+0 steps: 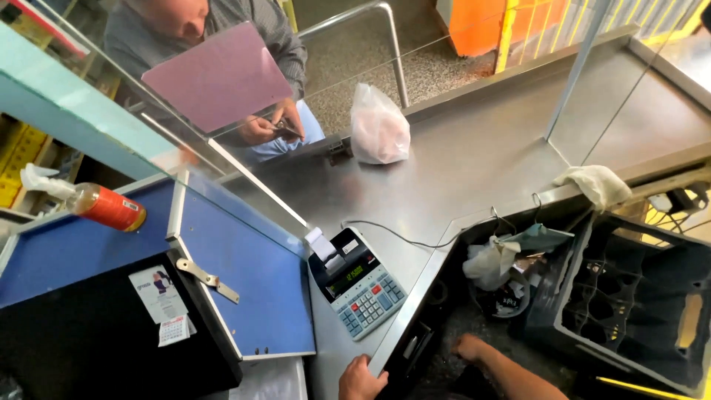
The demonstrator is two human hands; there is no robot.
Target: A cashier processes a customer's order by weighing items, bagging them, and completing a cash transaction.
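Gripping: left hand [361, 380], fingers curled over near edge of steel counter [474, 159], closed on that edge, nothing else held.
Right hand: right hand [469, 347] low at near centre, below counter level, beside dark drawer front [412, 347]; fingers turned away from camera, grip state cannot be told; no object seen in it.
Counter edge: near centre, angled from near left toward far right, directly under left hand.
Printing calculator: printing calculator [357, 283] just beyond left hand on counter, display lit, paper strip standing at far end, cord trailing right.
Blue panel: blue panel [244, 275] left of calculator, metal latch fixed to it, glass screen rising along far side.
Spray bottle: orange spray bottle [96, 203] lying on its side, far left, on blue surface.
Plastic bag: white plastic bag [378, 126] standing on far part of counter, well apart from both hands.
Cloth: pale cloth [597, 183] draped on counter rim, far right.
Crate: black bottle crate [633, 296] near right, below counter, crumpled bags just left of it.
Other person: seated beyond glass, far left, hands [271, 127] together on small dark object, pink board in front.
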